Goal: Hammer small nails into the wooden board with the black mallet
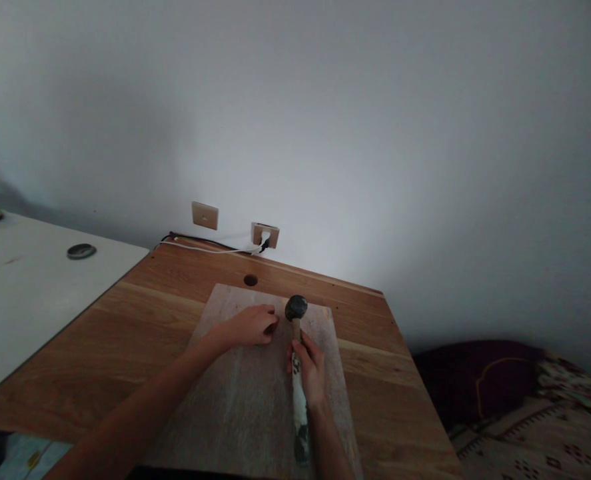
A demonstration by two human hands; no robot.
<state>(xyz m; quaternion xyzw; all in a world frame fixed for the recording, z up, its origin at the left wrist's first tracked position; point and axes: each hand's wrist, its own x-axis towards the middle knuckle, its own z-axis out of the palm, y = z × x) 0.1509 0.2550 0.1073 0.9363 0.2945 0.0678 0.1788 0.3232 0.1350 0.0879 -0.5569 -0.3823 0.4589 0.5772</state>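
In my right hand (313, 371) is a mallet (296, 308) with a rounded dark head and a worn, paint-marked handle. My fingers wrap the handle below the head, and its lower end points back toward me. My left hand (253, 325) is over the upper part of a pale wooden board (240, 387), just left of the mallet head. Its fingers are curled in and pressed together, and whatever they may pinch is hidden. The board lies flat on a brown wooden table (140, 320).
Behind the table is a wall with a blank plate (205, 215) and a socket (266, 235) with a white cable (210, 250) plugged in. A round hole (250, 280) pierces the tabletop. At left, a white table (35, 287) bears a dark round lid (81, 251). Patterned fabric (545, 433) lies at right.
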